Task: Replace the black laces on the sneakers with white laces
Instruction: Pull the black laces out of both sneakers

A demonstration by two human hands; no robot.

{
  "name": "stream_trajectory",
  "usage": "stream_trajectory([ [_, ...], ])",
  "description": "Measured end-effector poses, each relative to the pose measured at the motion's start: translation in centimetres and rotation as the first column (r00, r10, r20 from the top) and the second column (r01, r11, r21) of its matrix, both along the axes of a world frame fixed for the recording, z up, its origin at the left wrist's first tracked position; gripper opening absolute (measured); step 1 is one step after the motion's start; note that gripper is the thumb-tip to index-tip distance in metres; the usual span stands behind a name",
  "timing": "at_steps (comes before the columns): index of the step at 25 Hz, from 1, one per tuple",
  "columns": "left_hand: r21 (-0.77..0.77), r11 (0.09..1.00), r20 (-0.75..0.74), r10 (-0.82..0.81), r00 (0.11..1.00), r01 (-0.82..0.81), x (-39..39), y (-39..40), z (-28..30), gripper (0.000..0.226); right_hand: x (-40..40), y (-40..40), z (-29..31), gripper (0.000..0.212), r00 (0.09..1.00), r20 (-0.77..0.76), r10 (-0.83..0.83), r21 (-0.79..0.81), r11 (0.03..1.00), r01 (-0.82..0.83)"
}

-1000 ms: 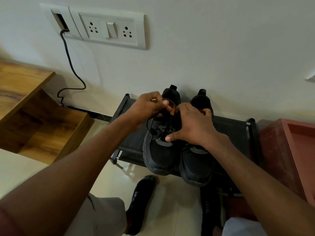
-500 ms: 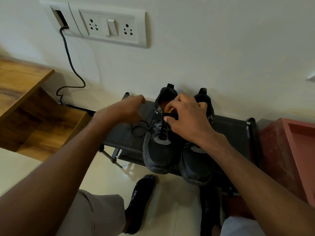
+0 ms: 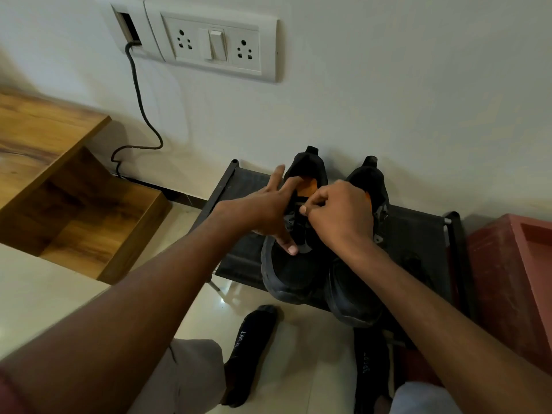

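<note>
Two black sneakers stand side by side on a low black rack (image 3: 418,234) against the wall, toes toward me. The left sneaker (image 3: 291,273) has an orange insole. My left hand (image 3: 265,210) lies over its left side with fingers spread and straight, the thumb pressing near the lower eyelets. My right hand (image 3: 340,216) is curled over the tongue and pinches the black lace (image 3: 298,224) at the upper eyelets. It covers much of the right sneaker (image 3: 355,297). No white laces are in view.
A wooden stepped unit (image 3: 68,186) stands at the left. A red box (image 3: 513,282) stands at the right of the rack. A black cable (image 3: 140,115) runs down from the wall socket panel (image 3: 209,43). My feet in black socks (image 3: 248,351) rest on the tiled floor.
My left hand, which had pulled lace out to the left, has come back onto the left sneaker with its fingers spread. My right hand stays at the upper eyelets.
</note>
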State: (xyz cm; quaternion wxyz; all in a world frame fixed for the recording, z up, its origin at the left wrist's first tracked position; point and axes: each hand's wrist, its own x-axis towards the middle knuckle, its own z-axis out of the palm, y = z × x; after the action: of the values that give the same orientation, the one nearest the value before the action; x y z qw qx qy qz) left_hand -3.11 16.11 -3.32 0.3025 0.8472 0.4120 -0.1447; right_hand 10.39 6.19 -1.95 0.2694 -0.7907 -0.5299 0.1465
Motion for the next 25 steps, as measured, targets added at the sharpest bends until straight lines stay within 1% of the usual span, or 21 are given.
stream_trajectory([
  [1, -0.018, 1.000, -0.006, 0.025, 1.000, -0.025, -0.2, 0.0, 0.2, 0.149, 0.0, -0.4, 0.0, 0.004, 0.999, -0.002, -0.033, 0.039, 0.999, 0.033],
  [2, -0.027, 0.999, -0.004, 0.036, 0.999, -0.036, -0.3, 0.1, 0.3, 0.148, 0.1, -0.6, -0.1, 0.003, 0.998, 0.053, -0.031, 0.070, 0.997, 0.027],
  [3, -0.030, 0.999, 0.004, 0.037, 0.999, -0.037, -0.4, 0.1, 0.4, 0.148, 0.1, -0.7, -0.2, 0.013, 0.986, 0.166, -0.009, 0.090, 0.996, -0.006],
  [5, -0.032, 0.999, 0.019, 0.033, 0.999, -0.032, -0.2, 0.1, 0.4, 0.146, 0.1, -0.4, -0.5, 0.028, 0.925, 0.365, 0.110, 0.023, 0.992, -0.127],
  [6, -0.032, 0.999, 0.018, 0.033, 0.999, -0.033, -0.1, 0.1, 0.4, 0.146, -0.1, -0.1, -0.6, 0.029, 0.892, 0.418, 0.169, -0.049, 0.985, -0.164],
  [8, -0.039, 0.998, 0.000, 0.040, 0.999, -0.040, 0.1, 0.1, 0.4, 0.147, -0.2, 0.5, -1.0, 0.024, 0.876, 0.412, 0.249, -0.199, 0.963, -0.179],
  [9, -0.044, 0.998, -0.007, 0.043, 0.999, -0.043, 0.1, 0.1, 0.4, 0.147, -0.2, 0.8, -1.3, 0.020, 0.893, 0.369, 0.257, -0.218, 0.958, -0.186],
  [10, -0.049, 0.998, -0.006, 0.045, 0.999, -0.045, 0.1, 0.2, 0.4, 0.146, -0.1, 0.8, -1.3, 0.015, 0.922, 0.311, 0.230, -0.166, 0.969, -0.185],
  [11, -0.053, 0.997, -0.001, 0.049, 0.999, -0.049, 0.1, 0.2, 0.4, 0.145, 0.1, 0.8, -1.3, 0.012, 0.958, 0.241, 0.156, -0.034, 0.988, -0.152],
  [12, -0.057, 0.997, 0.001, 0.055, 0.999, -0.055, 0.1, 0.2, 0.4, 0.144, 0.3, 0.6, -1.0, 0.011, 0.987, 0.155, 0.040, 0.151, 0.986, -0.064],
  [13, -0.063, 0.996, -0.001, 0.061, 0.998, -0.061, 0.2, 0.2, 0.4, 0.144, 0.3, 0.2, -0.6, 0.011, 0.994, 0.087, -0.072, 0.327, 0.944, 0.040],
  [14, -0.069, 0.995, -0.004, 0.066, 0.998, -0.066, 0.3, 0.2, 0.4, 0.145, 0.1, -0.2, -0.2, 0.012, 0.987, 0.084, -0.135, 0.436, 0.896, 0.085],
  [15, -0.074, 0.995, -0.008, 0.067, 0.998, -0.067, 0.2, 0.3, 0.4, 0.146, -0.2, -0.4, -0.2, 0.018, 0.977, 0.147, -0.151, 0.463, 0.884, 0.067],
  [16, -0.076, 0.995, -0.011, 0.063, 0.998, -0.064, 0.2, 0.3, 0.4, 0.148, -0.5, -0.6, -0.3, 0.028, 0.959, 0.260, -0.116, 0.401, 0.916, 0.002],
  [17, -0.073, 0.995, -0.013, 0.059, 0.998, -0.060, 0.2, 0.3, 0.5, 0.149, -0.7, -0.5, -0.7, 0.037, 0.926, 0.376, -0.039, 0.268, 0.961, -0.069],
  [18, -0.068, 0.996, -0.013, 0.056, 0.998, -0.056, 0.2, 0.2, 0.5, 0.149, -0.8, -0.4, -1.1, 0.040, 0.892, 0.449, 0.050, 0.113, 0.987, -0.112],
  [20, -0.060, 0.997, -0.021, 0.054, 0.998, -0.055, 0.4, 0.1, 0.6, 0.149, -1.0, -0.3, -1.6, 0.034, 0.888, 0.426, 0.175, -0.135, 0.982, -0.129],
  [21, -0.058, 0.997, -0.028, 0.054, 0.998, -0.056, 0.4, 0.1, 0.5, 0.149, -0.9, -0.2, -1.8, 0.030, 0.897, 0.394, 0.202, -0.198, 0.971, -0.132],
  [23, -0.059, 0.997, -0.038, 0.055, 0.998, -0.057, 0.4, 0.1, 0.5, 0.149, -0.8, -0.1, -1.6, 0.025, 0.882, 0.395, 0.257, -0.256, 0.953, -0.163],
  [24, -0.060, 0.996, -0.038, 0.057, 0.998, -0.060, 0.4, 0.1, 0.5, 0.149, -0.7, 0.0, -1.7, 0.023, 0.876, 0.397, 0.274, -0.254, 0.950, -0.182],
  [25, -0.063, 0.996, -0.037, 0.059, 0.998, -0.061, 0.4, 0.1, 0.5, 0.149, -0.6, 0.1, -1.8, 0.020, 0.891, 0.371, 0.261, -0.202, 0.959, -0.197],
])
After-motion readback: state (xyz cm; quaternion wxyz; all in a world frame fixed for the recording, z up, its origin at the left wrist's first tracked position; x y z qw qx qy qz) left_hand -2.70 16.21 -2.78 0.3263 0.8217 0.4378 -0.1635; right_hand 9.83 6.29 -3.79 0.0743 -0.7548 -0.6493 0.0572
